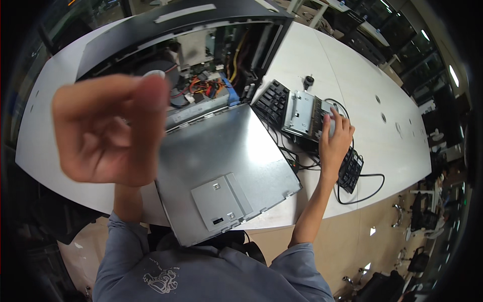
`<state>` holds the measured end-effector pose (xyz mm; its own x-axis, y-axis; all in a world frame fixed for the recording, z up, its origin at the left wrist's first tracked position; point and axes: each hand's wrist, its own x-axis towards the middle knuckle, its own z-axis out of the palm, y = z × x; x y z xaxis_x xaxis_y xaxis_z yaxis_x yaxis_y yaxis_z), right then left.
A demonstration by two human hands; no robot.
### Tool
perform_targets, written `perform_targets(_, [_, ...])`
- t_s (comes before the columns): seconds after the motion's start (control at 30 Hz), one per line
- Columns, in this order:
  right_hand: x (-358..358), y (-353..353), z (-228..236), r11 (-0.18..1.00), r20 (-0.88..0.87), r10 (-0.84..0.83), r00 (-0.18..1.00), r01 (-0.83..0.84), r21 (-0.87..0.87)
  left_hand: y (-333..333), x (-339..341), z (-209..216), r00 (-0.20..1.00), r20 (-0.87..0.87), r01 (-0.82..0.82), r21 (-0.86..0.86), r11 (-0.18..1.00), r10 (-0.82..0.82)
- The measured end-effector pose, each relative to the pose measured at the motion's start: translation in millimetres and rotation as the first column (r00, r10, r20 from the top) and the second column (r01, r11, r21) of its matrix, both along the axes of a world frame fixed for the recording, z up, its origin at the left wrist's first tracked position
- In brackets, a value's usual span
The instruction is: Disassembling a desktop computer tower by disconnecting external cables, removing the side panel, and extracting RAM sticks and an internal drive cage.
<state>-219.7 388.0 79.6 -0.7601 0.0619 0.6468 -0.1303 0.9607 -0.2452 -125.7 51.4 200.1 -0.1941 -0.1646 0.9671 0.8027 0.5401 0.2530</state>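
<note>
My left hand (108,133) is raised close to the view, large and blurred, with its fingers curled in a pinch. A small pale spot shows at its fingertips; whether it is held I cannot make out. Behind that hand is an opened black computer case (186,20), with coloured cables (209,86) and a blue part (230,90) inside. My right hand (336,138) reaches over the right end of a metal drive-like unit (301,111), fingers slightly bent and apart, fingertips at its surface. A silver metal side panel (226,156) lies in front of the case.
Black keyboards (273,99) lie under and beside the metal unit, with tangled black cables (385,182) around them. A black plug (309,79) sits behind the unit on the white table (352,85). The panel's near corner overhangs the table edge. Office chairs (418,260) stand beyond on the right.
</note>
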Motion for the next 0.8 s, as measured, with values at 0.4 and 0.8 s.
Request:
perform_targets(0.4, [12.4,12.1,17.5,0.951,0.049,0.307,0.950,-0.308,0.022,-30.9,6.3,0.7,0.945,-0.317,-0.122,-0.115,0.986,0.080])
perform_targets(0.8, [14.6,15.6,18.8,0.880,0.257,0.470,0.845,-0.472,-0.055,-177.1,-14.5,-77.7,0.996,0.062,-0.090,0.742,0.665,0.066])
